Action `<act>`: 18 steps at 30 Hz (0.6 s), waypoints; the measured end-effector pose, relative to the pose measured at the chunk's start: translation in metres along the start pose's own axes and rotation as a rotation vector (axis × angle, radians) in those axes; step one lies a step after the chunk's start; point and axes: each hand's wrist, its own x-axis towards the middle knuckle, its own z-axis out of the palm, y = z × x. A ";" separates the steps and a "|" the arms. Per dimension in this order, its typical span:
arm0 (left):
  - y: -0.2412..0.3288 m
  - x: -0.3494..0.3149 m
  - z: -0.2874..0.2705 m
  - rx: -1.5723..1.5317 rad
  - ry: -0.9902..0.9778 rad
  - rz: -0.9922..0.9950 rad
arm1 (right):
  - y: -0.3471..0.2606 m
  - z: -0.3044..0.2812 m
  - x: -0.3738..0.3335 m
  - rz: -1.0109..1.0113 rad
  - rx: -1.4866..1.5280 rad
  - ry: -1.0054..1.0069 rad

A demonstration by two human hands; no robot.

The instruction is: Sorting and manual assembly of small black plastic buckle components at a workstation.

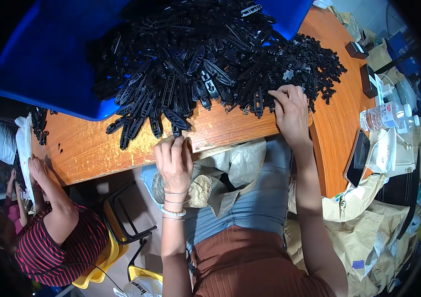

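Observation:
A large heap of black plastic parts [171,89], many of them long and slotted like clips, spills from a blue bin [47,74] onto the wooden table. At the table's near edge my left hand [172,161] is closed, its fingertips on a small black plastic part [177,130] beside the heap's front. My right hand [293,111] reaches over the edge further right, fingers bent and drawn together. Its tips touch the border of a pile of smaller black pieces [314,64]; whatever they pinch is too small to make out.
On the right wing of the wooden table [331,143] are a water bottle [383,118], a phone [357,157] and small dark boxes [368,80]. Brown paper sacks [363,237] lie below it. To the left, a person in a striped top [62,242] sits near a chair [126,213].

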 end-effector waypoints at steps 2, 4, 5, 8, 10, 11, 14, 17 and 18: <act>0.004 0.002 0.001 -0.055 0.084 -0.109 | 0.000 -0.004 0.005 -0.049 -0.003 -0.020; 0.005 0.002 0.003 -0.119 0.163 -0.219 | 0.004 -0.006 0.007 -0.065 -0.004 -0.024; 0.002 0.001 0.003 -0.079 0.102 -0.279 | 0.006 -0.006 0.006 -0.085 -0.027 -0.051; -0.003 0.000 0.000 -0.057 0.051 -0.352 | 0.005 0.000 0.003 -0.108 -0.015 -0.066; -0.004 -0.003 -0.003 -0.053 0.081 -0.368 | 0.003 0.007 -0.001 -0.107 0.016 -0.055; -0.003 -0.003 -0.006 -0.050 0.095 -0.384 | 0.001 0.010 -0.002 -0.097 0.055 -0.011; -0.005 -0.007 -0.011 0.007 0.160 -0.334 | -0.002 0.019 -0.010 -0.057 0.129 0.064; -0.003 -0.017 -0.008 -0.068 0.236 -0.405 | 0.000 0.019 -0.013 -0.041 0.144 0.154; -0.003 -0.022 -0.006 -0.123 0.298 -0.468 | 0.000 0.018 -0.013 -0.057 0.141 0.161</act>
